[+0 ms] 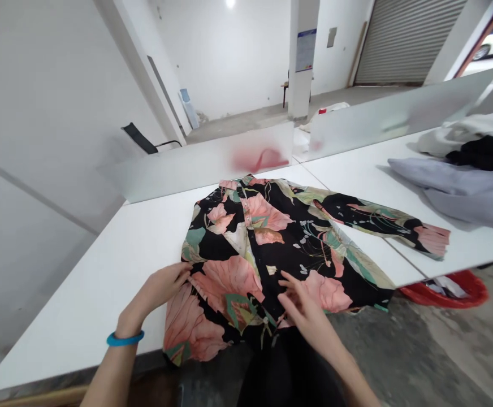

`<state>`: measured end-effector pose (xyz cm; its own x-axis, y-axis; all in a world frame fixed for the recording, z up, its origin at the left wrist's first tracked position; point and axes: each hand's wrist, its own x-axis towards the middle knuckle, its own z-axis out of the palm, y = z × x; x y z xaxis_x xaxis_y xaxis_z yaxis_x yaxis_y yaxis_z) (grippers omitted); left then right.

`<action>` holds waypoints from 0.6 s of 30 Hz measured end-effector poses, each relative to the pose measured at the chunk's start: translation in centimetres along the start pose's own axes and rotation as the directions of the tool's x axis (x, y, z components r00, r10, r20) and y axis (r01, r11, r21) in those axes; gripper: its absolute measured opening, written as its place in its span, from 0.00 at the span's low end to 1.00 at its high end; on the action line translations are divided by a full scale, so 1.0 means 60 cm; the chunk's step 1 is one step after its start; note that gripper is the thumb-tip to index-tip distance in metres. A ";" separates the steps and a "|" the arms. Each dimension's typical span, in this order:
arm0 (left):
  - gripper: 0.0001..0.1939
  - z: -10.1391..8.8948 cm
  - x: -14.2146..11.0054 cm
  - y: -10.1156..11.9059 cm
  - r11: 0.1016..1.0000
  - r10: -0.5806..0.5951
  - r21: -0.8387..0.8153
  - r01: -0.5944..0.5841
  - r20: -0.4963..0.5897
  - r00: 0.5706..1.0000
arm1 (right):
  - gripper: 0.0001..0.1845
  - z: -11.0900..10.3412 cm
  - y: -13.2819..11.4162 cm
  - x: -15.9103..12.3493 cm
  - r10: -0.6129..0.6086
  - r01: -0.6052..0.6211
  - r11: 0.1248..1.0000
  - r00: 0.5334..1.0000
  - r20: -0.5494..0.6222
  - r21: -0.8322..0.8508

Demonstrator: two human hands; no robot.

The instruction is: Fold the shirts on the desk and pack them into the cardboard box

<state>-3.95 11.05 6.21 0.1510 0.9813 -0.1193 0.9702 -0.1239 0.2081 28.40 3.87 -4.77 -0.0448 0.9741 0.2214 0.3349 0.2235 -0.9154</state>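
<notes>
A black long-sleeved shirt point(280, 249) with large pink flowers and green leaves lies front up on the white table. Its collar points to the far side, and the right-hand sleeve point(369, 217) stretches out across the tabletop. The lower hem hangs over the near edge. At the shirt's left edge is my left hand point(170, 285), fingers closed on the fabric; a blue band circles that wrist. My right hand point(301, 305) is over the lower front beside the button placket, fingers apart. Whether its fingertips touch the cloth I cannot tell.
A frosted divider point(212, 155) runs along the back of the white table point(115, 271). Folded grey cloth point(462, 189) and black cloth point(488, 154) lie at the right. Below the right-hand edge stands a red-lined bin point(478, 291). A black chair point(140, 138) is behind the divider.
</notes>
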 end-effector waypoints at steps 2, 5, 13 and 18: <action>0.17 0.021 0.006 -0.011 1.000 0.011 0.007 -0.011 0.064 0.998 | 0.25 0.015 -0.011 0.002 -0.080 0.083 0.975 0.997 0.021 -0.207; 0.16 0.027 -0.013 0.005 0.999 0.005 -0.035 -0.003 0.079 0.997 | 0.24 0.038 -0.029 0.010 -0.141 0.152 0.902 0.988 0.056 -0.405; 0.16 0.024 -0.108 0.125 0.818 0.515 -0.513 -0.260 0.452 0.728 | 0.07 0.028 -0.104 0.085 -0.049 0.036 0.986 0.996 0.080 0.164; 0.11 0.069 -0.061 0.148 0.203 0.391 -0.979 0.015 0.095 0.915 | 0.08 0.023 -0.179 0.162 -0.038 0.011 0.762 0.999 0.028 0.648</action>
<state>4.91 5.74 4.46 0.5356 0.8358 -0.1205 0.0136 0.1342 0.9909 23.07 10.96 6.71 -0.0834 0.9656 0.2464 -0.3549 0.2023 -0.9128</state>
